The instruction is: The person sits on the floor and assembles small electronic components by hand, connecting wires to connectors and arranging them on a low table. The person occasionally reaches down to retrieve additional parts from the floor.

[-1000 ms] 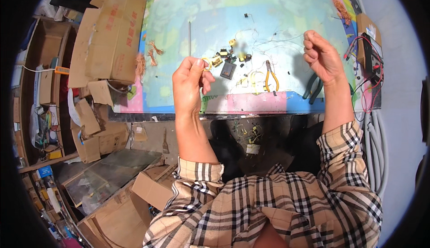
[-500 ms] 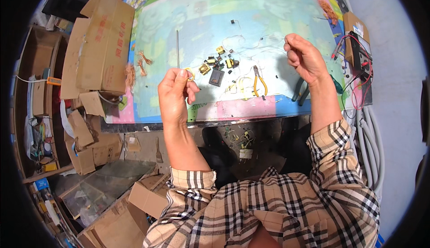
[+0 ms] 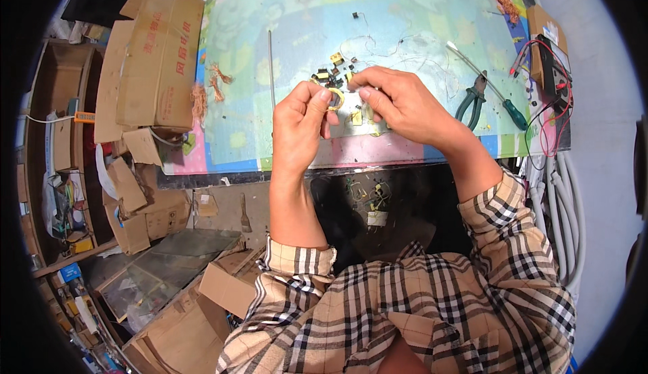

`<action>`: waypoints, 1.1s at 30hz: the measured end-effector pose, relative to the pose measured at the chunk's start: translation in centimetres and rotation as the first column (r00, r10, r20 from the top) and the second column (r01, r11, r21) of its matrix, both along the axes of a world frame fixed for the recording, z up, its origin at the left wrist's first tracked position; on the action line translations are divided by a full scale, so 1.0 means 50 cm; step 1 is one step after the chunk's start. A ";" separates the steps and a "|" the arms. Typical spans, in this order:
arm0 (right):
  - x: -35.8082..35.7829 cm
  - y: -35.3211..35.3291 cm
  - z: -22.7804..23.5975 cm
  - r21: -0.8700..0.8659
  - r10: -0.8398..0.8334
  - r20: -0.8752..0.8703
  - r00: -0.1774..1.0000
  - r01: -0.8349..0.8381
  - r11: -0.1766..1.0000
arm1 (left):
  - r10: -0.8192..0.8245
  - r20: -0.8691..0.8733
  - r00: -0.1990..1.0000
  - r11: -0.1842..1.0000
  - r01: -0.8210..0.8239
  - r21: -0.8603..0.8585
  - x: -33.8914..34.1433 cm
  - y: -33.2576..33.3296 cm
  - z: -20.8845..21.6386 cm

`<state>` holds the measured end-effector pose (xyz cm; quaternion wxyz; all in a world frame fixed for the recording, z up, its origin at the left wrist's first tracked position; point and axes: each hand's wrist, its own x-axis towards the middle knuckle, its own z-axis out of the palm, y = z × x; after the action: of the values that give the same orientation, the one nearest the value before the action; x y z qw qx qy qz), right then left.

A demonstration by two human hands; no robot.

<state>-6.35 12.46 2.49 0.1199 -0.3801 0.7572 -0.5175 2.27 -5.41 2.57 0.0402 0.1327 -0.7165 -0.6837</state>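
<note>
My left hand point(image 3: 297, 127) pinches a small yellow ring point(image 3: 339, 98), perhaps a coil core, between thumb and fingers above the table. Close to its right, my right hand point(image 3: 408, 107) has thumb and forefinger pressed together; whatever they hold is too fine to make out. Just beyond the hands lies a pile of small black and yellow electronic parts point(image 3: 322, 75), partly covered by my fingers. Yellow scraps point(image 3: 356, 119) lie below the right hand. A thin metal rod point(image 3: 271, 63) lies beyond my left hand. Fine wire strands point(image 3: 432, 57) are scattered farther back.
To the right lie green-handled pliers point(image 3: 478, 96), a screwdriver point(image 3: 516, 113) with a green handle and a black meter point(image 3: 557, 80) with red and black leads. Copper wire bundles point(image 3: 199, 104) lie at the left edge beside a cardboard box point(image 3: 158, 70). Grey conduits point(image 3: 563, 219) stand right.
My right hand has come down and left from the far right to beside the ring. My left hand has shifted slightly right with the ring. The orange-handled pliers are now hidden.
</note>
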 end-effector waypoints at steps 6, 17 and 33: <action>0.003 0.010 0.027 0.071 -0.074 0.002 0.997 0.074 0.995 | -0.103 0.064 0.993 0.976 0.088 0.200 0.002 0.002 0.007; -0.031 0.021 -0.010 0.007 -0.374 -0.457 0.807 0.424 0.906 | -0.005 0.043 0.999 0.951 -0.009 0.309 -0.005 0.024 0.008; -0.055 0.048 -0.005 0.006 -0.478 -0.487 0.731 0.550 0.835 | 0.098 -0.092 0.991 0.972 -0.115 -0.205 -0.001 0.029 -0.008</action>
<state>-9.09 14.84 2.26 -0.1857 -0.2578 0.8752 -0.3649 2.21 -3.96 2.17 0.1199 0.1380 -0.7740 -0.6062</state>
